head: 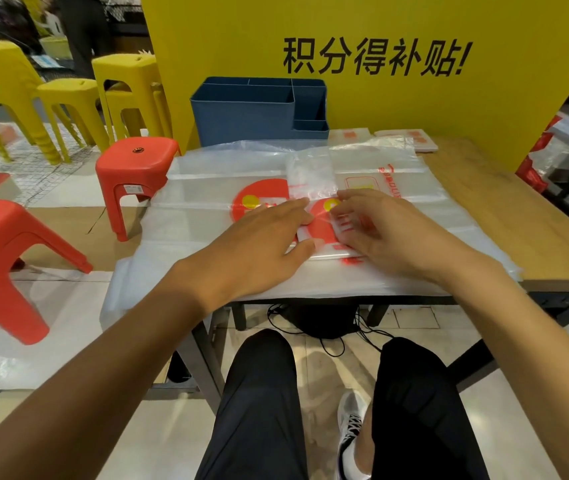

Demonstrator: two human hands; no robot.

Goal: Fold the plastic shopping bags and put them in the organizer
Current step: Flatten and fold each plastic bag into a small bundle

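A partly folded clear plastic bag (323,233) with a red and yellow print lies on top of larger flat bags (193,216) spread over the table. My left hand (259,247) rests flat on its left part, fingers straight. My right hand (390,233) presses on its right part, fingertips bent onto the fold. A strip of the bag (310,174) stretches away from my hands. The blue organizer (252,116), with several compartments, stands at the back of the table, nothing visible inside it.
More folded bags (411,138) lie at the back right on the wooden table (504,216). A yellow board (362,98) stands behind. Red stools (134,174) and yellow stools (68,98) stand to the left. My legs are under the table's front edge.
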